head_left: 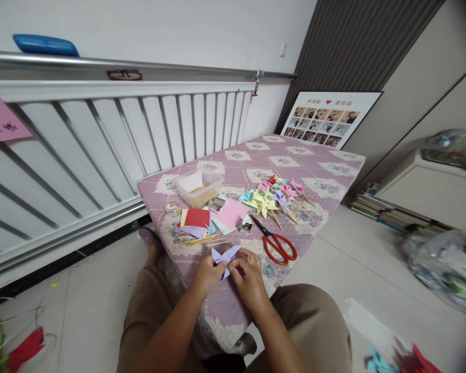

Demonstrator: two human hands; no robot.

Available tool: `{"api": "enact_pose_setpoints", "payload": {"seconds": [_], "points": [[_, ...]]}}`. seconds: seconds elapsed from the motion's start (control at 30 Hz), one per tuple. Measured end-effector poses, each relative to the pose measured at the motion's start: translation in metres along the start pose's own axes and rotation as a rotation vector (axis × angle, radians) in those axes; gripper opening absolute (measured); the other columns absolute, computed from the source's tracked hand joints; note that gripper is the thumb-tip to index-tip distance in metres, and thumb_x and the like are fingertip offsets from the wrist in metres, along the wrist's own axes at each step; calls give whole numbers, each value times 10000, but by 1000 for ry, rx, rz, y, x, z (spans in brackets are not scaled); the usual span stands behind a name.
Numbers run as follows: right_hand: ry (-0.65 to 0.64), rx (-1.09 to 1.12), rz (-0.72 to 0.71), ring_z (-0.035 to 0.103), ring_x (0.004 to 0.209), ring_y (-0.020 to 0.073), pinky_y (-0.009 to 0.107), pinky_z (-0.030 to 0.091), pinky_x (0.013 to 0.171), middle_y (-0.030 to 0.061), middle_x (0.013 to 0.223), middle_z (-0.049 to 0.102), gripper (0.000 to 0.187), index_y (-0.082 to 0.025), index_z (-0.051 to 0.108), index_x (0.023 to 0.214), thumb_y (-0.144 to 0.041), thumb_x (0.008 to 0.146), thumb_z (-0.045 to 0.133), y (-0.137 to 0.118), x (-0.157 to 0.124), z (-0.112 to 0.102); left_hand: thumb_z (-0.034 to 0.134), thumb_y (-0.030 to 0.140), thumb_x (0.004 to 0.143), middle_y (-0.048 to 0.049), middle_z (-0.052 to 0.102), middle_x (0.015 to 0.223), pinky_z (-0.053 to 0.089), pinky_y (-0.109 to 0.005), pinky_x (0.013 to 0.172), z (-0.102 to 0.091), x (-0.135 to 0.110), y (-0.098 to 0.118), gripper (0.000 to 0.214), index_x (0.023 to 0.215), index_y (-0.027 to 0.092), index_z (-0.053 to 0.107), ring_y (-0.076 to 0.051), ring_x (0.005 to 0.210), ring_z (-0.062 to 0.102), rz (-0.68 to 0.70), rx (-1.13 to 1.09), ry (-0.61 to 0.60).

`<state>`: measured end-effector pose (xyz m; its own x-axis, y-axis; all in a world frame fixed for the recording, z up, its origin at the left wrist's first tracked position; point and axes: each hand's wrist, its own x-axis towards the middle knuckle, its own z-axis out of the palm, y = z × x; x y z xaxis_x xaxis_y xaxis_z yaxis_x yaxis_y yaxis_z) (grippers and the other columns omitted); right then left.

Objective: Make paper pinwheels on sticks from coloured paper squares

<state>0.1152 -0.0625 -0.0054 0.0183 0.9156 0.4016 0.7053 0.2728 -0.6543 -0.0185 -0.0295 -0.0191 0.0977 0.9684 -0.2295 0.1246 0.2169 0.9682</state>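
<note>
My left hand (207, 275) and my right hand (249, 271) meet over the near end of a purple quilted mattress (322, 173). Both pinch a lavender folded paper (224, 259) between their fingertips; its pointed flaps stick up and outward. Just beyond the hands lie thin wooden sticks (202, 240) and a stack of coloured paper squares (207, 218), red and pink on top. Red-handled scissors (275, 242) lie to the right of my right hand.
A heap of finished paper pinwheels on sticks (276, 197) lies mid-mattress, a clear plastic box (200, 187) to its left. A white railing (112, 140) runs along the left. A photo board (326, 120) leans at the far end. Books (388, 215) and bags sit on the floor at right.
</note>
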Motion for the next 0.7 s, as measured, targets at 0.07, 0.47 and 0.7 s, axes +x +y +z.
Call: {"api": "enact_pose_setpoints", "payload": {"seconds": [0.07, 0.47, 0.7], "points": [[-22, 31, 17, 467, 1093, 279, 462, 335, 951, 89, 1074, 560, 82, -219, 624, 715, -191, 784, 590, 0, 0, -1, 563, 245, 722, -14, 672, 657, 402, -208, 525, 0, 1, -2, 154, 747, 142, 675, -129, 566, 563, -6, -6, -6], [-146, 304, 211, 473, 1133, 270, 419, 322, 991, 93, 1120, 563, 102, -211, 628, 716, -262, 786, 573, -2, 3, -3, 564, 246, 721, -6, 656, 660, 408, -213, 549, -2, 0, -2, 174, 787, 135, 681, -120, 566, 537, -2, -4, -27], [-139, 375, 249, 497, 1120, 269, 407, 341, 978, 92, 1105, 584, 111, -214, 634, 713, -280, 781, 576, 0, 3, -1, 561, 239, 718, -13, 666, 683, 411, -216, 562, -2, 1, -6, 178, 793, 141, 688, -126, 584, 548, 10, 5, -19]]}}
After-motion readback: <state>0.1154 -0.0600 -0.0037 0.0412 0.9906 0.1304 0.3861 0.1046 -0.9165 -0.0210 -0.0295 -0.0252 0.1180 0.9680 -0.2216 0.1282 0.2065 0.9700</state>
